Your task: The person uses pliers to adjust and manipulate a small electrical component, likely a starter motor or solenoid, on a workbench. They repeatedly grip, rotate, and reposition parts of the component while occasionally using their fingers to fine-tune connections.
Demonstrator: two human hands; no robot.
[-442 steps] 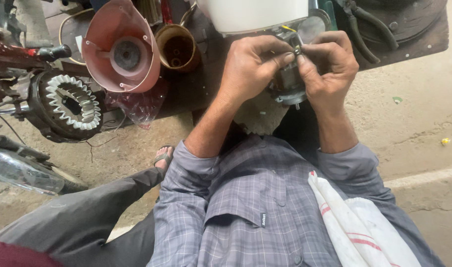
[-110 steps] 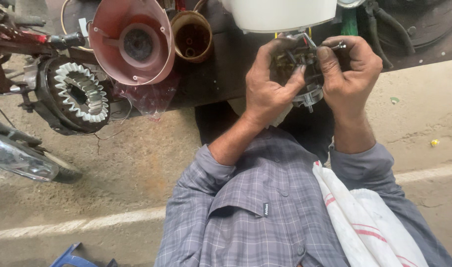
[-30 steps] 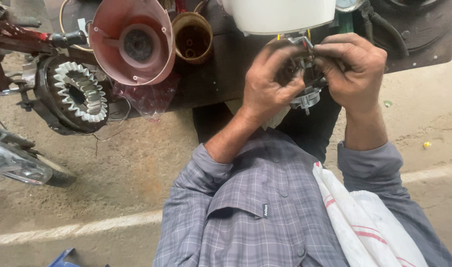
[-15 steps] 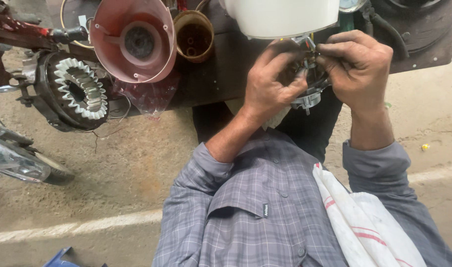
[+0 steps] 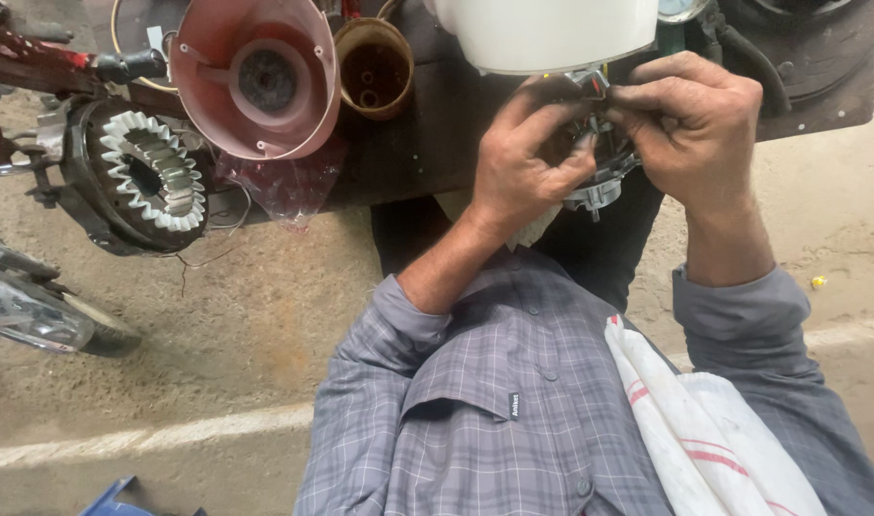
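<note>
Head view: the person is sitting on the ground, both hands raised in front of the chest. The left hand (image 5: 523, 172) and the right hand (image 5: 695, 124) are pressing together around a small round metal motor part (image 5: 599, 182), fingers of both curled onto it; the part is sitting between the palms, just under a white plastic container (image 5: 552, 33). Exact grip of the fingertips cannot be told, since the part is mostly covered.

Left of the hands, a pink plastic housing (image 5: 255, 81) is lying open-side up beside a brown cup (image 5: 372, 67). Further left, a toothed stator ring (image 5: 150, 172) is resting on a dark frame. A white cloth with red stripes (image 5: 714, 430) is hanging over the person's right shoulder.
</note>
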